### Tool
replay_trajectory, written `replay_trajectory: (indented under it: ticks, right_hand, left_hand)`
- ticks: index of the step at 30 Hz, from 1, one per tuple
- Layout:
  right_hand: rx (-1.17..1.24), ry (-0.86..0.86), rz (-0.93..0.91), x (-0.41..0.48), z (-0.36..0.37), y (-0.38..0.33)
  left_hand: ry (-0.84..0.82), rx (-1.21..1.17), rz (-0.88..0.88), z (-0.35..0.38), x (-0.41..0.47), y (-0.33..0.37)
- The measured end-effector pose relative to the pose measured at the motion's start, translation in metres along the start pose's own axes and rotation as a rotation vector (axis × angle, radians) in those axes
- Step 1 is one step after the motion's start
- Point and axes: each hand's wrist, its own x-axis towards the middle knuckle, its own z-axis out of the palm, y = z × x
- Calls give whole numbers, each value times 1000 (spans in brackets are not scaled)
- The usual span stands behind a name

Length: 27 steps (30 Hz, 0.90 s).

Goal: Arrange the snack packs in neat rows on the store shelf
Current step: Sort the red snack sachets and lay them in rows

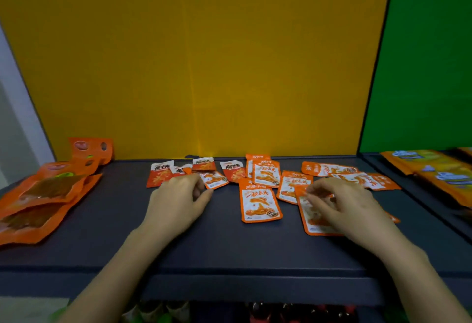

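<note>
Several orange and white snack packs lie scattered on the dark shelf (229,246). Small packs (159,173) sit in a loose line at the back. Larger packs (259,204) lie in the middle and at the right. My left hand (178,200) has curled fingers and pinches the near corner of a small snack pack (214,179). My right hand (342,207) lies on top of a larger pack (313,223); its blurred, spread fingers touch the pack's upper part.
Big orange bags (43,195) are piled at the shelf's left end, some leaning on the yellow back wall (191,67). Orange and yellow bags (439,172) lie on the neighbouring shelf at the right, before a green wall. Bottles show below the shelf's front edge (255,287).
</note>
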Motion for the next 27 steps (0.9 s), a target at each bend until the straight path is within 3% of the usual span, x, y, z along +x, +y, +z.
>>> replay_trajectory:
  ticks: [6, 12, 17, 22, 27]
  right_hand:
    - [88, -197, -72, 71, 7, -19]
    - [146, -302, -114, 127, 39, -48]
    - [20, -298, -53, 159, 71, -63]
    - [-216, -354, 38, 172, 92, -70]
    - [-254, -362, 76, 177, 101, -77]
  left_hand:
    - [-76, -183, -253, 32, 82, -21]
    - [-190, -5, -431, 56, 124, -29]
    - [-281, 99, -429, 62, 134, -30]
    - [-338, 29, -460, 69, 148, -32]
    - [-158, -13, -408, 75, 150, -34]
